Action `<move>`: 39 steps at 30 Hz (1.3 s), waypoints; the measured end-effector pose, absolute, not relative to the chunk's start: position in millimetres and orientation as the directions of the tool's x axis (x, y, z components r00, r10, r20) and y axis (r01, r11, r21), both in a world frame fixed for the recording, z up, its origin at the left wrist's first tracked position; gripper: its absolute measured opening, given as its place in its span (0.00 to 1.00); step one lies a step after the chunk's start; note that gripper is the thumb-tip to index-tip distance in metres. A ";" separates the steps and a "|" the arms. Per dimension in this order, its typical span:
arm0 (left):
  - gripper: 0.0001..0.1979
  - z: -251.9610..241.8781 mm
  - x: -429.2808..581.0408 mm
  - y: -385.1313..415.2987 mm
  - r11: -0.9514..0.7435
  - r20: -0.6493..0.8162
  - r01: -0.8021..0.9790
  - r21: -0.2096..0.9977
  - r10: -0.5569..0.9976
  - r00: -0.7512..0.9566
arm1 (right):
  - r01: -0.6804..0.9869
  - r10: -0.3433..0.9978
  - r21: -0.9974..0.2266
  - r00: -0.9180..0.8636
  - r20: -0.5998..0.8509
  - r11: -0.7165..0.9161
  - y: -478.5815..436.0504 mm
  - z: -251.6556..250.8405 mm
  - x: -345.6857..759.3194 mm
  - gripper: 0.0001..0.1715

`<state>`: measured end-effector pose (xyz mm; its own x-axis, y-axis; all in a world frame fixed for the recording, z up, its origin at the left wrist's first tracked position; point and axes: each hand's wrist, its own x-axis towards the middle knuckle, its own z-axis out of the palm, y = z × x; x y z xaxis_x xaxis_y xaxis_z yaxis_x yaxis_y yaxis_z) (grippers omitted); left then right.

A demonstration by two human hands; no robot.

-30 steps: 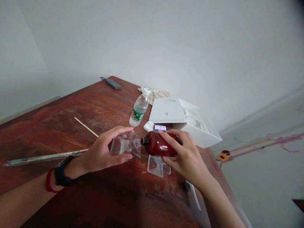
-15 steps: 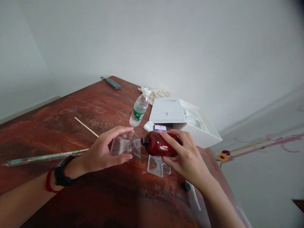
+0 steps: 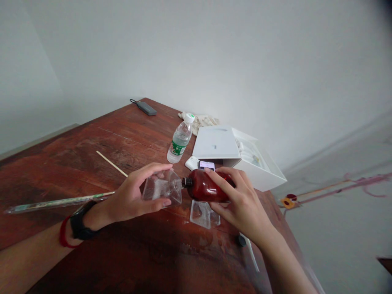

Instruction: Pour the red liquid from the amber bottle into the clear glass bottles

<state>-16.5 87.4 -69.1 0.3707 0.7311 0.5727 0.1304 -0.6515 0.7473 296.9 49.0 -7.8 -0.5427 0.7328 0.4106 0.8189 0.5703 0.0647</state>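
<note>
My left hand [image 3: 134, 194] grips a clear, flared plastic piece [image 3: 167, 188] between thumb and fingers. Its narrow part points right, toward a dark red-brown bottle [image 3: 203, 185]. My right hand [image 3: 235, 194] is wrapped round that bottle, which lies nearly level in the air. The bottle's uncapped black-looking neck is right at the clear piece; whether they touch I cannot tell. Below the bottle, another clear plastic piece [image 3: 200, 214] lies on the table, with wet spots around it.
On the dark red wooden table [image 3: 159, 253] stand a water bottle [image 3: 179, 143] and an open white box [image 3: 216, 143]. A phone [image 3: 207, 165], a white case [image 3: 192, 163], a thin stick [image 3: 112, 163], a wrapped long packet [image 3: 58, 203], a black cap [image 3: 241, 240] and a grey adapter [image 3: 147, 108] lie about.
</note>
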 end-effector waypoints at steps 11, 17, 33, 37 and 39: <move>0.33 -67.8 -15.7 87.8 -0.658 0.576 0.131 0.742 0.725 0.377 | 0.821 0.735 0.057 -0.538 0.413 0.568 48.3 -6.9 296.2 0.46; 0.33 -67.6 -15.3 87.6 -0.655 0.577 0.124 0.746 0.727 0.371 | 0.818 0.733 0.064 -0.544 0.408 0.572 48.6 -7.2 297.5 0.48; 0.33 -69.5 -15.6 88.1 -0.657 0.578 0.121 0.744 0.725 0.375 | 0.820 0.732 0.078 -0.545 0.408 0.567 49.3 -7.4 297.5 0.48; 0.33 -68.9 -15.9 87.8 -0.645 0.565 0.129 0.753 0.735 0.375 | 0.821 0.736 0.073 -0.543 0.406 0.566 49.4 -7.8 298.2 0.48; 0.33 -69.0 -15.9 87.8 -0.642 0.563 0.130 0.755 0.737 0.373 | 0.822 0.737 0.070 -0.542 0.405 0.566 49.3 -7.8 298.1 0.47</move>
<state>-15.9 87.8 -69.0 0.3732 0.7374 0.5629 0.1304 -0.6425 0.7552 298.1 49.3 -7.8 -0.5417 0.7367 0.4049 0.8217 0.5656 0.0703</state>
